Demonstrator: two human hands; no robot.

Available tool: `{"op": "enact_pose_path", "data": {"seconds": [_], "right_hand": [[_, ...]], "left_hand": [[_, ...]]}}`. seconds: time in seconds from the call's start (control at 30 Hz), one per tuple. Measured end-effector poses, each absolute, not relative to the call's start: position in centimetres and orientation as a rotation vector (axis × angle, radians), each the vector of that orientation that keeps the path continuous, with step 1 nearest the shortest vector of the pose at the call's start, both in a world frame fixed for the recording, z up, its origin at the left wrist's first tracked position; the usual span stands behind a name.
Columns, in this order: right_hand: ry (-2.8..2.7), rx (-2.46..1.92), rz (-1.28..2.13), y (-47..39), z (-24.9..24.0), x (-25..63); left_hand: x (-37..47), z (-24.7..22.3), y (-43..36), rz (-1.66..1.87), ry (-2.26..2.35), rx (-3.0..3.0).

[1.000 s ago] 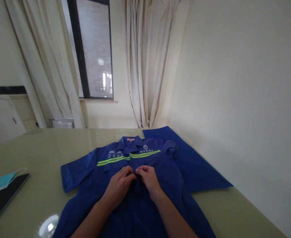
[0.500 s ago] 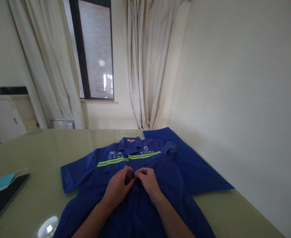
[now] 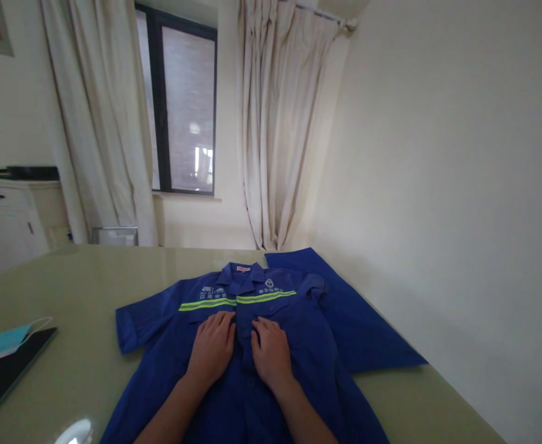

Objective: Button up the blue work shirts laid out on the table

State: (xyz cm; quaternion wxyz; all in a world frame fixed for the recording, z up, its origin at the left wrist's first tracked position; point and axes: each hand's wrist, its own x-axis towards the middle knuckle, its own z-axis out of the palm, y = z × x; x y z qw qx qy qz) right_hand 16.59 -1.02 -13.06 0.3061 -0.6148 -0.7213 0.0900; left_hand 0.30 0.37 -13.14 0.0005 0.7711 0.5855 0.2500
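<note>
A blue short-sleeved work shirt lies front side up, its collar at the far end. Yellow-green reflective strips cross its chest below white printing. My left hand rests on the shirt just left of the button placket, fingers stretched out flat. On the other side of the placket lies my right hand, its fingers spread on the cloth. Between the hands the placket is visible with a small dark button. Neither hand grips anything.
The shirt lies on a glossy greenish table. A blue cloth reaches along the right edge beside the wall. At the left, a light-blue face mask sits on a dark flat object. Curtains and a window stand behind.
Both hands have let go of the placket, where their fingertips were pinched together. They have moved apart and now lie flat on either side. The view has tilted slightly upward.
</note>
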Motion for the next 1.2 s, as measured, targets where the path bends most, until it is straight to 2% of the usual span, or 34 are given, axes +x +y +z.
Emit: {"op": "enact_pose_path", "data": {"seconds": [0.17,0.3,0.47,0.6,0.8,0.97,1.2], "right_hand": [[-2.066,-1.803,0.036,-1.9,-11.1,15.7],[-2.04,-1.958,0.044,-1.3,-9.1,14.8],[-1.976,-1.884,0.076,1.0,-10.7,13.8],[-1.788,-1.776,0.237,2.3,-13.1,14.6],[-1.513,-1.443,0.491,3.6,-14.5,16.2],[-1.356,-1.253,0.626,3.9,-15.1,16.2],[-1.38,-1.109,0.76,3.3,-14.2,15.7]], "left_hand": [[0.9,-13.9,-0.8,0.548,1.943,2.459],[0.6,-14.6,-3.5,0.427,1.863,2.539],[-0.5,-14.6,-6.4,0.382,1.85,2.542],[-0.4,-13.0,-5.5,0.436,1.949,2.493],[1.9,-11.2,-0.1,0.519,2.146,2.372],[2.1,-13.3,2.0,0.699,1.798,2.463],[1.1,-13.9,2.2,1.051,1.485,2.198]]}}
